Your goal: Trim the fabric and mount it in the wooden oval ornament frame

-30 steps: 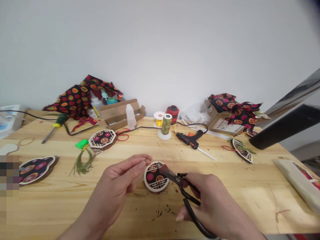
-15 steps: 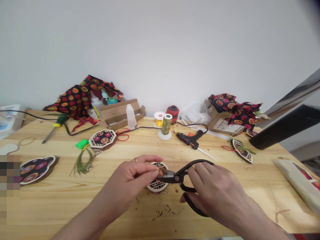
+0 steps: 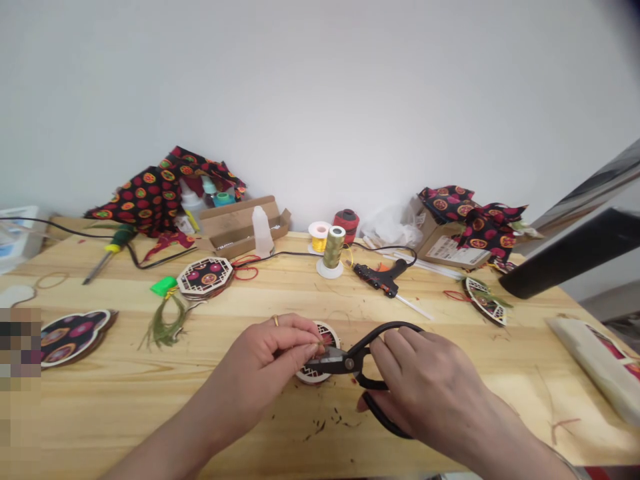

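Observation:
Black-handled scissors (image 3: 350, 363) are gripped in my right hand (image 3: 430, 380), thumb and fingers through the loops, with the blades pointing left. My left hand (image 3: 280, 360) is closed in a pinch right at the blades. What lies between its fingertips is too small to make out, though something thin and reddish shows there. Beneath the fingers and blades is a round wooden lattice piece (image 3: 329, 330) with dark patterned fabric, partly hidden by my left hand. Small dark clippings (image 3: 316, 427) are scattered in front of it.
Behind my hands stand a spool of olive thread (image 3: 333, 248), a glue gun (image 3: 383, 278) and a white bottle (image 3: 261, 233). An octagonal ornament (image 3: 205, 278) with a green tassel (image 3: 170, 320) lies left. A black cylinder (image 3: 570, 253) leans at the right, near another lattice ornament (image 3: 484, 301).
The scissors have shifted slightly left and down, their blades further beneath my left fingertips. My left hand keeps its pinch, and the view has moved a little.

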`<state>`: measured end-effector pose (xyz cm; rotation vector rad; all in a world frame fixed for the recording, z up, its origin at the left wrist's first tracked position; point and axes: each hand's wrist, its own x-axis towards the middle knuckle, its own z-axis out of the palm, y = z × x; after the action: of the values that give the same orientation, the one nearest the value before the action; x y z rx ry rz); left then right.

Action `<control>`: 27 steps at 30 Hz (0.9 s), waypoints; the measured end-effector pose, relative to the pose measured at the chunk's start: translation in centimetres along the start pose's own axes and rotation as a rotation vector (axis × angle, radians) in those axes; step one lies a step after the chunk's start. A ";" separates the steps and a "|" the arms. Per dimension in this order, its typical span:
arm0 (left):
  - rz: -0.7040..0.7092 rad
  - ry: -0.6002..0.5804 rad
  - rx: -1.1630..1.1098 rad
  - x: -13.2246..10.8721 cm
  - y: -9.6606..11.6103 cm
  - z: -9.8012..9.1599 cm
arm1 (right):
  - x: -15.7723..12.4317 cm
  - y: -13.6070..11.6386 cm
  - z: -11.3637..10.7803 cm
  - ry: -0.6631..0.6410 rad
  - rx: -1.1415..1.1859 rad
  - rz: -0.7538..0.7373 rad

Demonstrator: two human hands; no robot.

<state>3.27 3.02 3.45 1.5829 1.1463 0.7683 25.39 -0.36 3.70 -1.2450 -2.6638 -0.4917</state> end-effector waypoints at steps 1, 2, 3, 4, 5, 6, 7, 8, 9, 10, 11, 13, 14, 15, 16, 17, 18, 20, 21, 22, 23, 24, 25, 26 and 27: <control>-0.004 0.004 -0.002 0.0 0.0 0.0 | 0.0 0.0 0.0 -0.004 0.005 0.002; -0.009 0.014 -0.004 0.0 0.0 -0.1 | 0.0 0.0 0.1 -0.006 0.009 0.004; -0.017 0.026 -0.003 0.0 -0.1 -0.2 | -0.1 0.1 0.1 -0.007 0.011 0.007; -0.029 0.049 -0.001 0.0 -0.2 -0.4 | -0.1 0.1 0.2 -0.006 0.011 0.012; -0.045 0.079 0.004 -0.1 -0.4 -0.7 | -0.1 0.2 0.2 -0.001 0.010 0.020; -0.068 0.110 0.009 -0.1 -0.6 -1.0 | -0.2 0.3 0.2 0.001 0.010 0.030; -0.089 0.162 0.014 -0.1 -0.8 -1.4 | -0.2 0.4 0.2 -0.001 0.010 0.040; -0.113 0.202 0.018 0.0 -1.0 -1.8 | -0.3 0.4 0.2 -0.003 0.014 0.052; -0.137 0.248 0.032 0.0 -1.3 -2.2 | -0.4 0.5 0.2 -0.008 0.020 0.064; -0.152 0.292 0.051 0.0 -1.5 -2.6 | -0.6 0.6 0.3 -0.016 0.031 0.075; -0.167 0.324 0.076 0.0 -1.6 -3.0 | -0.8 0.7 0.3 -0.030 0.048 0.085; -0.174 0.383 0.133 0.0 -1.7 -3.6 | -1.4 1.0 0.5 -0.058 0.083 0.110; -0.176 0.415 0.157 0.0 -1.7 -3.9 | -1.8 1.2 0.5 -0.075 0.096 0.122; -0.165 0.451 0.180 -0.1 -1.7 -4.1 | -2.3 1.5 0.6 -0.091 0.102 0.137; -0.147 0.489 0.204 -0.2 -1.6 -4.4 | -2.9 1.8 0.7 -0.102 0.100 0.151; -0.125 0.528 0.231 -0.2 -1.6 -4.5 | -3.5 2.1 0.8 -0.109 0.091 0.164; -0.104 0.562 0.259 -0.3 -1.6 -4.7 | -4.1 2.4 0.8 -0.115 0.079 0.176; -0.092 0.610 0.315 -0.4 -1.6 -5.0 | -5.5 3.1 0.9 -0.130 0.057 0.190; -0.096 0.617 0.339 -0.4 -1.6 -5.1 | -6.2 3.4 1.0 -0.141 0.047 0.199; -0.099 0.616 0.358 -0.4 -1.7 -5.2 | -6.9 3.9 1.0 -0.156 0.039 0.209; -0.097 0.612 0.370 -0.4 -1.7 -5.2 | -7.7 4.3 1.1 -0.176 0.032 0.223; -0.093 0.605 0.377 -0.4 -1.7 -5.3 | -8.4 4.8 1.2 -0.201 0.026 0.247; -0.089 0.598 0.377 -0.4 -1.7 -5.3 | -9.2 5.3 1.4 -0.226 0.021 0.275; -0.092 0.593 0.370 -0.3 -1.7 -5.2 | -9.9 5.9 1.5 -0.258 0.019 0.311; -0.103 0.590 0.357 -0.3 -1.7 -5.2 | -10.6 6.4 1.8 -0.291 0.018 0.357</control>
<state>-1.93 4.63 3.45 1.6099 1.8614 1.0425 37.14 -3.48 0.52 -1.8611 -2.5628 -0.2476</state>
